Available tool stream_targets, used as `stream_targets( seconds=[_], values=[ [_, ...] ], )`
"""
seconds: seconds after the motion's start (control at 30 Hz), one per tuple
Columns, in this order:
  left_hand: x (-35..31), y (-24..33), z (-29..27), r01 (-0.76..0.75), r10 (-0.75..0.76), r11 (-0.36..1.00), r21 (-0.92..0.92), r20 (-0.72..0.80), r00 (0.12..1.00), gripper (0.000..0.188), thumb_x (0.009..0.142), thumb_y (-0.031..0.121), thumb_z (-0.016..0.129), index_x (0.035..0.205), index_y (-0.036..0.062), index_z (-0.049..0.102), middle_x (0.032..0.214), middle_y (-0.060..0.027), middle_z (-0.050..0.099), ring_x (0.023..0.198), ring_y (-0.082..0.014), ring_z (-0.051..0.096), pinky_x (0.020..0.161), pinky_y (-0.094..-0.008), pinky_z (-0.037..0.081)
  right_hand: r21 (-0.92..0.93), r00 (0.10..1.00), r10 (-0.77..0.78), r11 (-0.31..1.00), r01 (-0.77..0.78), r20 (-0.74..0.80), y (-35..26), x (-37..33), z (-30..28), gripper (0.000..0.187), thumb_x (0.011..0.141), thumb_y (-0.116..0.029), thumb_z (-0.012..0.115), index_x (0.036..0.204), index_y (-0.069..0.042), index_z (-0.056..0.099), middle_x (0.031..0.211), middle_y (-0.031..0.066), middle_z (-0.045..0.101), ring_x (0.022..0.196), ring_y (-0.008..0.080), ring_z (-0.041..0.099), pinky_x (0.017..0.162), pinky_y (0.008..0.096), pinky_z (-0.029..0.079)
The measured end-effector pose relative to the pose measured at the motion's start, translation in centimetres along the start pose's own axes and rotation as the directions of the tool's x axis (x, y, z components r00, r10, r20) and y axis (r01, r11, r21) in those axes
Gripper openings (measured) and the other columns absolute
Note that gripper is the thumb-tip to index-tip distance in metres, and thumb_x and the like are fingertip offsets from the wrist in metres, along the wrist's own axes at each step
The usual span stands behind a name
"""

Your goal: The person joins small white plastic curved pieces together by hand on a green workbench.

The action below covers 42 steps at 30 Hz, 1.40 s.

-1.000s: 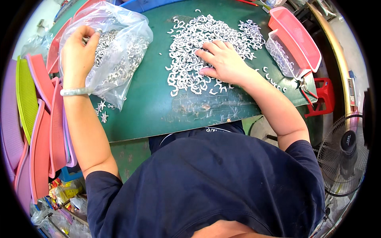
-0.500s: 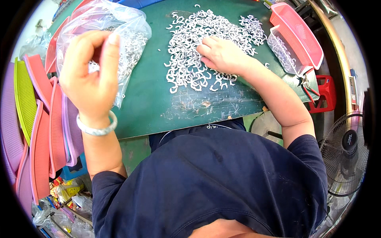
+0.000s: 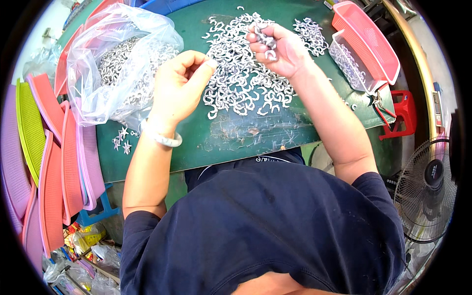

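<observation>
My right hand [image 3: 287, 54] is turned palm up over the far part of a pile of small grey C-shaped pieces [image 3: 228, 96]. Several such pieces [image 3: 268, 42] lie in its curled fingers. My left hand [image 3: 179, 88], with a pale bangle on the wrist, is held at the pile's left edge. Its thumb and forefinger are pinched together; whatever may be between them is too small to make out. Left of that hand stands an open clear plastic bag [image 3: 88, 105] full of small grey metal parts. A separate small heap of pieces [image 3: 311, 37] lies beyond my right hand.
On the green table [image 3: 162, 157], star-shaped pieces [image 3: 127, 146] lie near the bag. At right are a clear box [image 3: 351, 69] of parts, a pink basket [image 3: 371, 39] and red-handled pliers [image 3: 381, 110]. Plastic baskets [image 3: 51, 187] are stacked at left; a fan [image 3: 432, 182] stands right.
My right hand has lifted from the pile and turned palm up with pieces in it. My left hand has moved right, from in front of the bag to the pile's edge, uncovering the star-shaped pieces.
</observation>
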<state>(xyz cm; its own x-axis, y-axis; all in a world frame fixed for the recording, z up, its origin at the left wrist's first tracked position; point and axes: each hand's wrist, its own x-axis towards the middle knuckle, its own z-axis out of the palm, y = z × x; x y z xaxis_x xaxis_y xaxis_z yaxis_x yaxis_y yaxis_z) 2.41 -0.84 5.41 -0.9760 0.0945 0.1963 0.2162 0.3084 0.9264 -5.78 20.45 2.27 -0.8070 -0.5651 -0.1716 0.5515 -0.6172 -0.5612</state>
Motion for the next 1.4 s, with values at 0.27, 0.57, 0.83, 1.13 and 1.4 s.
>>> stream_targets(
  seconds=[0.27,0.57,0.83,1.13,1.4],
  values=[
    [1.7,-1.8,2.7,0.116,-0.108,0.974,-0.192,0.055,0.993,0.011,0.082,0.011,0.058,0.087,0.0016,0.059,0.068,0.0037,0.053,0.056,-0.0017,0.044,0.050,-0.0150,0.037,0.103,0.989,-0.094,0.989,0.105,-0.112,3.4,0.9,0.8,0.037,0.091,-0.030,0.028,0.095,0.001,0.047,0.087,0.0184,0.054,0.073,0.0280,0.057,0.056,0.0290,0.052],
    [0.1,-2.4,5.1,-0.111,0.122,0.971,-0.210,0.043,0.992,0.024,0.076,0.002,0.064,0.095,0.0019,0.050,0.076,0.0026,0.050,0.068,-0.0025,0.046,0.060,-0.0151,0.039,0.105,0.973,-0.136,0.982,0.158,-0.188,4.4,0.3,1.6,0.055,0.091,-0.049,0.025,0.099,0.001,0.047,0.101,0.0197,0.053,0.090,0.0279,0.059,0.054,0.0273,0.047],
    [-0.3,-3.3,5.9,0.079,-0.037,0.964,-0.253,0.165,0.986,0.014,0.082,0.003,0.057,0.096,-0.0003,0.058,0.077,-0.0031,0.060,0.063,-0.0069,0.055,0.056,-0.0192,0.045,0.047,0.968,-0.187,0.979,0.197,-0.166,5.1,-0.1,2.0,0.053,0.092,-0.047,0.025,0.098,0.001,0.046,0.104,0.0191,0.046,0.107,0.0332,0.050,0.088,0.0410,0.044],
    [0.3,-3.7,5.0,0.393,-0.206,0.644,-0.657,0.346,0.915,0.014,0.086,0.009,0.052,0.098,0.0015,0.055,0.081,-0.0056,0.060,0.067,-0.0133,0.059,0.059,-0.0240,0.049,0.088,0.971,-0.210,0.971,0.221,-0.114,5.1,-0.1,1.9,0.054,0.092,-0.046,0.024,0.096,0.002,0.046,0.102,0.0204,0.046,0.104,0.0337,0.049,0.087,0.0404,0.044],
    [0.4,-3.2,5.3,0.438,-0.298,0.584,-0.683,0.322,0.899,0.013,0.082,0.008,0.057,0.092,0.0039,0.050,0.077,-0.0024,0.056,0.063,-0.0110,0.055,0.054,-0.0219,0.045,0.054,0.937,-0.282,0.953,0.298,-0.205,5.6,0.0,2.7,0.051,0.092,-0.048,0.025,0.095,-0.002,0.045,0.095,0.0158,0.049,0.093,0.0291,0.054,0.079,0.0377,0.047]
  ],
)
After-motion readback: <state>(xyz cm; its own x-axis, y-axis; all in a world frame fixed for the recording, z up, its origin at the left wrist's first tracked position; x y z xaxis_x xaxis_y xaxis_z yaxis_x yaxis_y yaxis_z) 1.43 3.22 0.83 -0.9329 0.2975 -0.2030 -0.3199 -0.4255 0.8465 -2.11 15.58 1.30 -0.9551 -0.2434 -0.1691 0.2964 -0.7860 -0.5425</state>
